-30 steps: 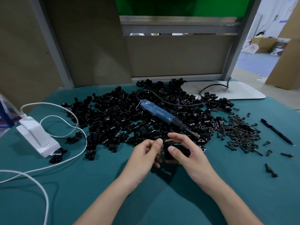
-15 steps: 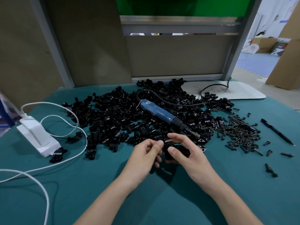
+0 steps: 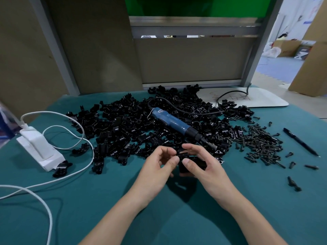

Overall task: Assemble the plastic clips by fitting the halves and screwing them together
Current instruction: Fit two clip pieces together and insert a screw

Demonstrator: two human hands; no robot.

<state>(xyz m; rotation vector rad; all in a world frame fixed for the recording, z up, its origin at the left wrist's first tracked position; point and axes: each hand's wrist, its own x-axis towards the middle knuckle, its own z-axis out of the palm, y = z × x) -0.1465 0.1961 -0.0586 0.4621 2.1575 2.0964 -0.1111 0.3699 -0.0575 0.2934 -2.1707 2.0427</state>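
Black clip halves (image 3: 123, 131) heaped beside scattered screws (image 3: 261, 144).

An assembly workshop bench: green cloth (image 3: 88, 200), heaps of clip halves (image 3: 123, 131) and screws (image 3: 261, 144), a screwdriver (image 3: 175, 123), partitions (image 3: 191, 59) behind

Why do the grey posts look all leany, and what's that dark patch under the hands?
Head view: the wide lens tilts the posts near the edges. Head view: the left hand and right hand block the light, so a soft shadow falls on the green cloth. Head view: the black clip they hold shows little detail.
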